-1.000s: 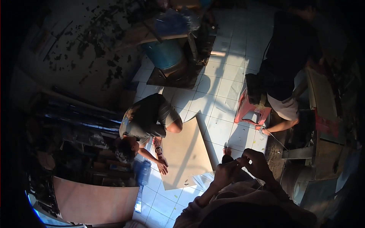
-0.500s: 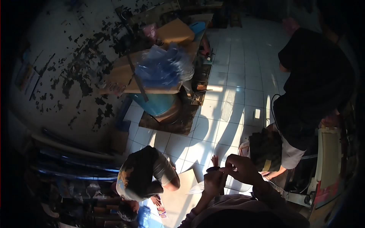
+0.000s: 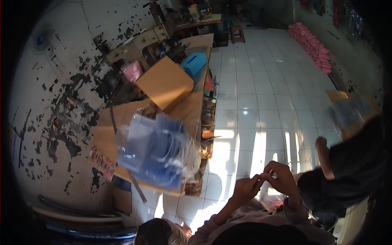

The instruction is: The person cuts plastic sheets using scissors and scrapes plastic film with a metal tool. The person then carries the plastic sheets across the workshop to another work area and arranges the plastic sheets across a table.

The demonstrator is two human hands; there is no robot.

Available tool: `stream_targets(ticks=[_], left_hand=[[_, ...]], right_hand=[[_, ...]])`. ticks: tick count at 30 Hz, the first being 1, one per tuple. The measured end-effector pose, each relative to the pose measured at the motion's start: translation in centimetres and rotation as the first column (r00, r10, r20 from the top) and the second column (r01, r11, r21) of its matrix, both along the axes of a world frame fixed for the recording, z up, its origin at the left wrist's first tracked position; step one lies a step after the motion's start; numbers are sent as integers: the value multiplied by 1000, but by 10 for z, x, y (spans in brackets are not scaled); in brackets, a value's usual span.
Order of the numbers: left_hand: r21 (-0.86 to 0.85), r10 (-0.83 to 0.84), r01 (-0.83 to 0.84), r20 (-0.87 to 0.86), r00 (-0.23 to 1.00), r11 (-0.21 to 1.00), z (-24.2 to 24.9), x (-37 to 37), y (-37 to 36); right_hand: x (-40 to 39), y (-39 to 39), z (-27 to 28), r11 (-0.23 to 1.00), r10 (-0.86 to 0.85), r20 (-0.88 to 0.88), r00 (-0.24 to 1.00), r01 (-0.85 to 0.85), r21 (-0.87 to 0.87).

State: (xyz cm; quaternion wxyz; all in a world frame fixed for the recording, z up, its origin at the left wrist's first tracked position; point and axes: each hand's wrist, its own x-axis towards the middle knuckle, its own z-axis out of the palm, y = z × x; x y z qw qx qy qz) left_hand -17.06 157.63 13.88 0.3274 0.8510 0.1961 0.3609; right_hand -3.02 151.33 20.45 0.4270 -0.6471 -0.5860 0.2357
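Note:
My left hand [image 3: 248, 188] and my right hand [image 3: 279, 176] meet at the fingertips in front of my chest. Both are pinched closed; whatever is between the fingers is too small to make out. A clear plastic item with some red [image 3: 267, 204] shows below them, near my lap. To the left, a worktable [image 3: 107, 130] bears a pile of blue and clear plastic bags [image 3: 153, 151], a brown cardboard box [image 3: 165, 83], a blue box [image 3: 193, 64] and a strip of printed labels [image 3: 102, 162].
One person in dark clothes [image 3: 353, 157] is close on the right, near a plastic-wrapped stack [image 3: 347, 112]. Another person [image 3: 157, 232] is low at the bottom left. Pink bundles [image 3: 309, 47] lie along the right wall; a stool [image 3: 237, 34] stands at the back.
My view has tilted up, so the table and bags appear lower and larger. My hands stay together, now further right. The person on the right shows lower, with one arm raised.

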Motion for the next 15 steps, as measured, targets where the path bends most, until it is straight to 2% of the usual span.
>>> stream_targets(ticks=[2, 4, 5, 9, 13, 15], left_hand=[[49, 41, -45, 88, 995, 998, -6, 36, 57], [-126, 70, -57, 102, 992, 990, -9, 63, 108], [-238, 105, -109, -30, 994, 965, 0, 75, 134], [-299, 227, -220, -9, 974, 929, 32, 133, 241], [-328, 327, -247, 216, 920, 912, 45, 189, 346], [-342, 353, -269, 212, 911, 900, 44, 221, 405]], right_hand=[[36, 49, -12, 1000, -3, 15, 1000, 4, -26], [71, 97, -23, 997, 49, 19, 999, -48, -55], [90, 127, -24, 995, 77, -1, 997, -77, -61], [156, 245, -4, 992, 121, -9, 993, -121, -28], [218, 355, 15, 988, 153, 3, 988, -153, 31], [253, 408, 13, 990, 119, 51, 992, -123, 76]])
